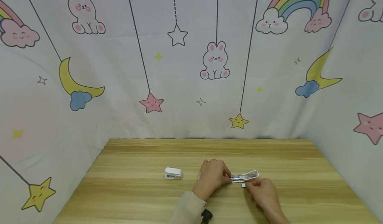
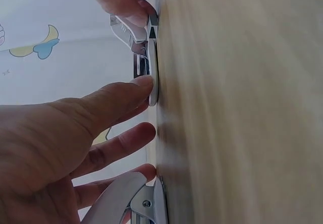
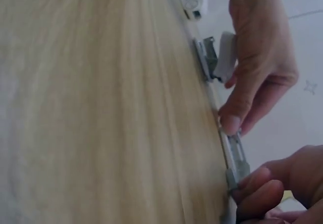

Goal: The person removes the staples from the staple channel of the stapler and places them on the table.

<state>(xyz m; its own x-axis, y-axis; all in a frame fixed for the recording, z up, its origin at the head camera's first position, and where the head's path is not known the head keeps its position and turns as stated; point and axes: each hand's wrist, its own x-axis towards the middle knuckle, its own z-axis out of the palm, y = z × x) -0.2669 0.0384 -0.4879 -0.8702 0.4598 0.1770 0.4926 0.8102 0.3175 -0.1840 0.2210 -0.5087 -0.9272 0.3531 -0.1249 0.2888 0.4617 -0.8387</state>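
Note:
A small white stapler (image 1: 252, 174) lies folded wide open on the table, its metal magazine bared. My left hand (image 1: 213, 174) pinches one end of it between thumb (image 2: 123, 97) and index finger, the other fingers spread behind. Just in front of the stapler, my right hand (image 1: 264, 193) pinches a short silver piece (image 1: 243, 185), which looks like a strip of staples, in its fingertips. In the right wrist view this strip (image 3: 231, 179) is right at the side of the magazine. A second white stapler (image 2: 117, 199) stands beside the left hand, mostly hidden by it in the head view.
A third white stapler (image 1: 173, 172), closed, sits further left on the wood-grain table (image 1: 134, 197). Cloth walls (image 1: 185, 84) printed with rabbits, stars and moons enclose the table at the back and both sides.

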